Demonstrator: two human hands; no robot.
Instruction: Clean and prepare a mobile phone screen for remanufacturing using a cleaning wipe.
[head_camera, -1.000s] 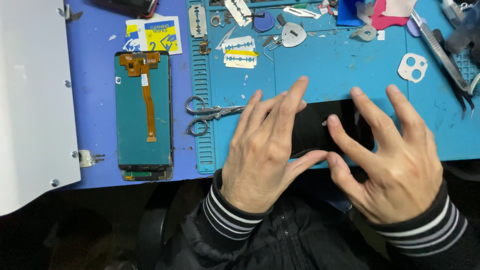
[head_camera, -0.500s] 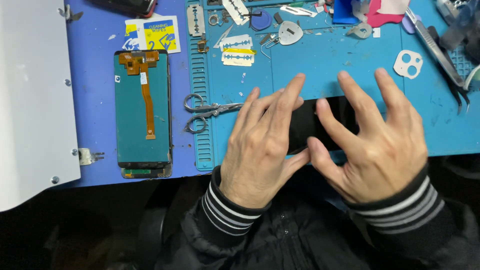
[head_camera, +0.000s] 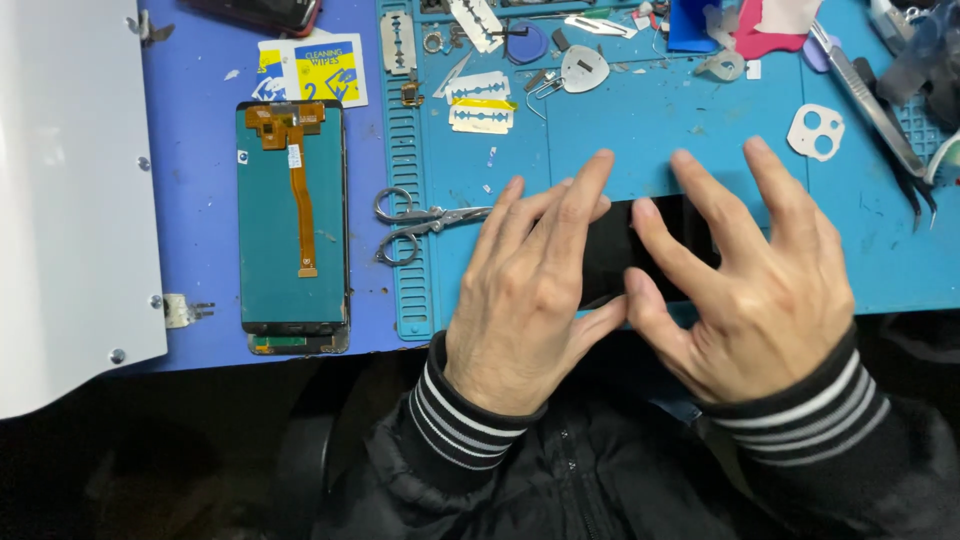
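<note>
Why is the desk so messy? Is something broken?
Nothing looks spilled. A phone screen panel lies face down on the blue mat, its orange ribbon cable bare. Loose razor blades, scissors and tweezers are scattered about. The left hand and right hand press on a black phone.

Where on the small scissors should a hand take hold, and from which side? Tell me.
Best by the two finger loops of the scissors, coming from the left. They lie flat with the loops toward the screen panel and the closed blades pointing right, their tips right beside the left hand. The loops sit on the ridged mat edge, clear of other tools.
</note>
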